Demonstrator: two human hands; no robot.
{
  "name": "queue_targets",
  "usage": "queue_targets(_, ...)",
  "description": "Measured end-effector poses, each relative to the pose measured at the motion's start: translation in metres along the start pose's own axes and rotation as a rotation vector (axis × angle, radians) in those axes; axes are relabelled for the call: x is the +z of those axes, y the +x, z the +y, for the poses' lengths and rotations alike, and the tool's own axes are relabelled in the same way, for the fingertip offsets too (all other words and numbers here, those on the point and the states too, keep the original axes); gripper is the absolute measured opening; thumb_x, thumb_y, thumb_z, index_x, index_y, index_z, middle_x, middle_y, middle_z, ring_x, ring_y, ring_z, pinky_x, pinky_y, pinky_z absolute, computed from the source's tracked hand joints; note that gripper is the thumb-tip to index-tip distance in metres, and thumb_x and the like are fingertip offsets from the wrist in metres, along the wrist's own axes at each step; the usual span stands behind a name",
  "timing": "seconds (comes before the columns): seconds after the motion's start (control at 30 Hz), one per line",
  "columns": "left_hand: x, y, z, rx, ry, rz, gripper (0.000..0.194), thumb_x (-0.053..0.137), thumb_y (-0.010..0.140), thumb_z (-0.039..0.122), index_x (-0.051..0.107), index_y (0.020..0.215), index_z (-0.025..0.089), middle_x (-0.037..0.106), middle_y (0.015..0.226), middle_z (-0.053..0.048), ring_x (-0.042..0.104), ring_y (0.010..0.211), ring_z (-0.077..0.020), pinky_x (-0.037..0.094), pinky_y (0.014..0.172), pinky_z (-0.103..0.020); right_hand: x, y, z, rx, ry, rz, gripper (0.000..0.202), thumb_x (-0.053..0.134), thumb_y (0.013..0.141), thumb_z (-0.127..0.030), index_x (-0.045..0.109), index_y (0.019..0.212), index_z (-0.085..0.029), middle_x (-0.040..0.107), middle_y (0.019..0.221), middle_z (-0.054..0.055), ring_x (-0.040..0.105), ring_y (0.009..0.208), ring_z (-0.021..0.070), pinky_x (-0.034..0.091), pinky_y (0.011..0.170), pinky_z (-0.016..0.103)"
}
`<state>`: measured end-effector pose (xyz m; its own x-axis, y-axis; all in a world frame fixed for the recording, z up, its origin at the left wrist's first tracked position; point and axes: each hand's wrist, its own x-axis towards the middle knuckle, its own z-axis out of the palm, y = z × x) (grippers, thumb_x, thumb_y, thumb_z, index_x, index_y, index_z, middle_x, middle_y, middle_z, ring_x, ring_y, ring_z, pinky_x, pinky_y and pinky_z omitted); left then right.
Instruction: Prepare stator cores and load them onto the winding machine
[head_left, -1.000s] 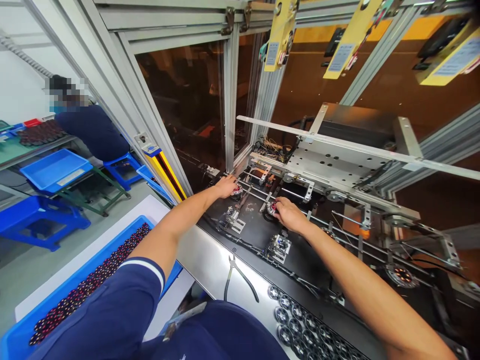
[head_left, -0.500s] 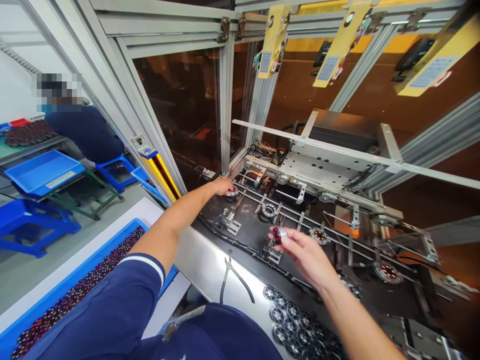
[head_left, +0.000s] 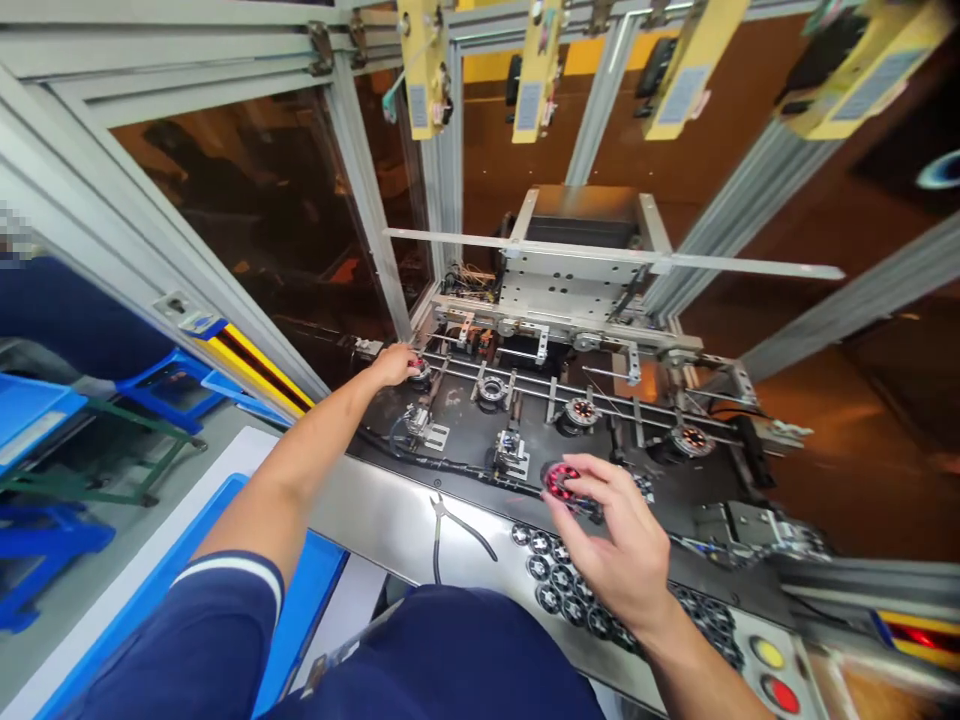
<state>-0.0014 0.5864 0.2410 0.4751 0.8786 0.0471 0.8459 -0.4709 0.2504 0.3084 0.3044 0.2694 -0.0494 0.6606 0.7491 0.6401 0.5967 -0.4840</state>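
Observation:
My right hand (head_left: 611, 530) pinches a round motor stator (head_left: 559, 482) with red coils between thumb and fingers. It is held above the front of the black machine bed (head_left: 469, 440). My left hand (head_left: 395, 366) reaches to the far left station, its fingers closed on another red-coiled stator (head_left: 415, 368) at the fixture there; the fingertips are partly hidden. A metal ring fixture (head_left: 493, 390) stands at the second station. Farther right, one stator with orange-lit coils (head_left: 580, 413) and a second lit stator (head_left: 691, 441) sit on their stations.
Pliers (head_left: 439, 530) lie on the steel ledge (head_left: 356, 508). Several black round parts (head_left: 561, 578) stand in rows under my right forearm. A yellow button (head_left: 768, 652) and a red button (head_left: 780, 694) are at the right. Blue trays (head_left: 311, 590) and a seated person (head_left: 71, 310) are at the left.
My view has swung to the right. My right hand has turned the stator so its red coil face shows. My left hand stays at the far left station.

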Motion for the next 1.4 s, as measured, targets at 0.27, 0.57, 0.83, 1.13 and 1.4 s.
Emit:
queue_targets(0.27, -0.041, -0.07, 0.095, 0.148, -0.307, 0.3, 0.017, 0.072, 0.088, 0.033, 0.069, 0.09, 0.016, 0.073, 0.118, -0.012, 0.073, 0.107, -0.0233, 0.063, 0.089, -0.037, -0.002, 0.0, 0.003, 0.068, 0.147, 0.166, 0.055, 0.077, 0.078, -0.002, 0.055, 0.123, -0.022, 0.069, 0.117, 0.013, 0.068, 0.102, 0.0252, 0.057, 0.068, 0.036)
queue_targets(0.57, -0.08, -0.145, 0.184, 0.599, -0.445, 0.732, 0.037, 0.077, 0.082, 0.008, 0.053, 0.107, 0.021, 0.077, 0.113, -0.011, 0.075, 0.107, -0.0209, 0.063, 0.088, -0.036, -0.006, 0.008, -0.01, 0.013, 0.186, 0.184, 0.056, 0.078, 0.078, -0.003, 0.055, 0.124, -0.023, 0.07, 0.115, 0.013, 0.069, 0.106, 0.0267, 0.059, 0.067, 0.036)
queue_targets(0.83, -0.083, -0.15, 0.194, 0.666, -0.447, 0.784, 0.048, 0.078, 0.082, 0.01, 0.052, 0.12, 0.021, 0.076, 0.111, -0.011, 0.074, 0.105, -0.0213, 0.062, 0.089, -0.039, -0.011, 0.004, -0.014, 0.04, 0.212, 0.178, 0.057, 0.081, 0.076, -0.005, 0.055, 0.123, -0.025, 0.07, 0.118, 0.012, 0.07, 0.103, 0.0261, 0.059, 0.065, 0.036)
queue_targets(1.13, -0.082, -0.15, 0.194, 0.684, -0.433, 0.78, 0.049, 0.08, 0.081, 0.012, 0.055, 0.122, 0.018, 0.076, 0.109, -0.014, 0.074, 0.103, -0.0222, 0.063, 0.089, -0.039, -0.017, 0.002, -0.016, -0.05, 0.074, 0.146, 0.046, 0.082, 0.076, -0.007, 0.064, 0.114, -0.024, 0.071, 0.116, 0.012, 0.07, 0.101, 0.0274, 0.062, 0.079, 0.045)
queue_targets(1.4, -0.068, -0.149, 0.198, 0.173, -1.453, 0.33, 0.039, 0.093, 0.067, 0.041, 0.066, 0.083, 0.017, 0.076, 0.099, -0.006, 0.075, 0.085, -0.017, 0.061, 0.074, -0.028, -0.006, 0.008, -0.027, 0.649, 0.782, 0.17, 0.015, 0.079, 0.085, -0.031, 0.073, 0.096, -0.023, 0.073, 0.105, 0.009, 0.071, 0.079, 0.0199, 0.06, 0.056, 0.029)
